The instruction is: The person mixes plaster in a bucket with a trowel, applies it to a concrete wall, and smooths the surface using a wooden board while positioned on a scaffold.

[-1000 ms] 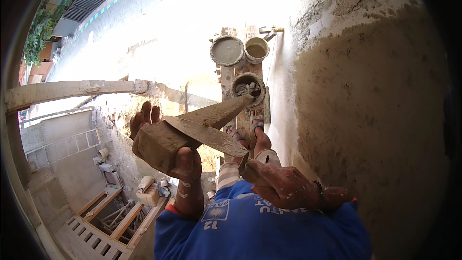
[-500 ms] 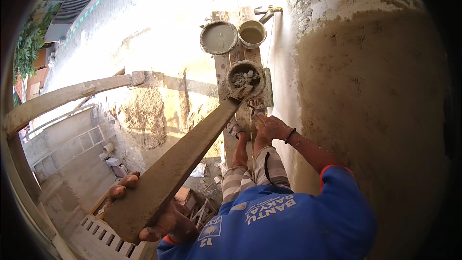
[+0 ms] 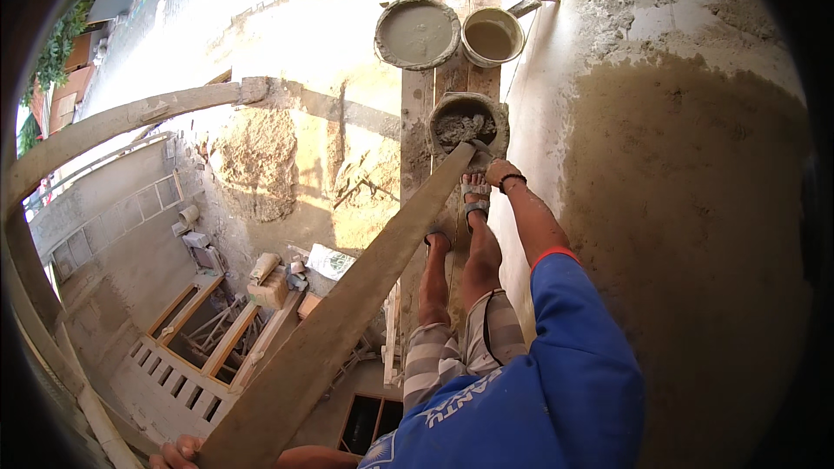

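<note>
Scaffold planks (image 3: 415, 122) run beside fresh plaster; my left hand (image 3: 178, 452) grips the long straightedge (image 3: 347, 295), right hand (image 3: 501, 172) closes unseen at the mortar pan (image 3: 467, 124), so I'd steady both.

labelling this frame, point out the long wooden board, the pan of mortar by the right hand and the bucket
long wooden board (image 3: 365, 295), head view, middle of its face
pan of mortar (image 3: 467, 127), head view, on the mortar
bucket (image 3: 492, 38), head view, its contents

Rough wooden board (image 3: 347, 295), wet grey mortar pan (image 3: 467, 126), coarse plastered wall (image 3: 686, 208)
</note>
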The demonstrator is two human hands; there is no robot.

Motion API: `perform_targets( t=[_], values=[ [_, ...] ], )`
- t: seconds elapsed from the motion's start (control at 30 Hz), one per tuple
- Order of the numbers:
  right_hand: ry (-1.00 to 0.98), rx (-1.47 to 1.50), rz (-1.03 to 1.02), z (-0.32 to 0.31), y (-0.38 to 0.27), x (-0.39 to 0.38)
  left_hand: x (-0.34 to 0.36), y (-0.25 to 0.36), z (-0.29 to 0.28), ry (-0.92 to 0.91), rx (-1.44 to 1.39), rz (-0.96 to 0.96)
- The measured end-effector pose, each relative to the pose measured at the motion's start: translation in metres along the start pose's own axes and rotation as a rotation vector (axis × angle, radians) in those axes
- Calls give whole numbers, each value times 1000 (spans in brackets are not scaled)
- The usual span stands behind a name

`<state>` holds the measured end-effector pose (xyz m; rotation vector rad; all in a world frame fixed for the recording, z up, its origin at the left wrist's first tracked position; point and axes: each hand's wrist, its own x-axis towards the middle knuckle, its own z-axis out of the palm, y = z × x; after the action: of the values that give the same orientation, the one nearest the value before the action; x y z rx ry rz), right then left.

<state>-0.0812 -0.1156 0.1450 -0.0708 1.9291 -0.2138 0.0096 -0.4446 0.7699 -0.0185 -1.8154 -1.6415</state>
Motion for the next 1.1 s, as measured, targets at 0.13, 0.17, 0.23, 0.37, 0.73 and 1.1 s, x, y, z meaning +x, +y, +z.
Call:
perform_targets(
  t=[0.13,0.17,0.23,0.37,0.73,1.1],
  values=[
    [194,-348,-286,10,-2,-41,-1,-7,-3,-62,-62,24],
    [348,-339,-413,12,-5,-66,0,-4,-2,-113,-96,28],
    [233,-236,-346,17,23,-85,12,-4,7,-211,-181,-33],
    [536,-242,-565,16,22,-171,20,14,31,-198,-135,-143],
    [304,687,-311,-6,-14,-312,36,17,83,102,48,-161],
    [749,638,-549,-68,-79,-452,44,34,71,100,43,-57]
  ],
)
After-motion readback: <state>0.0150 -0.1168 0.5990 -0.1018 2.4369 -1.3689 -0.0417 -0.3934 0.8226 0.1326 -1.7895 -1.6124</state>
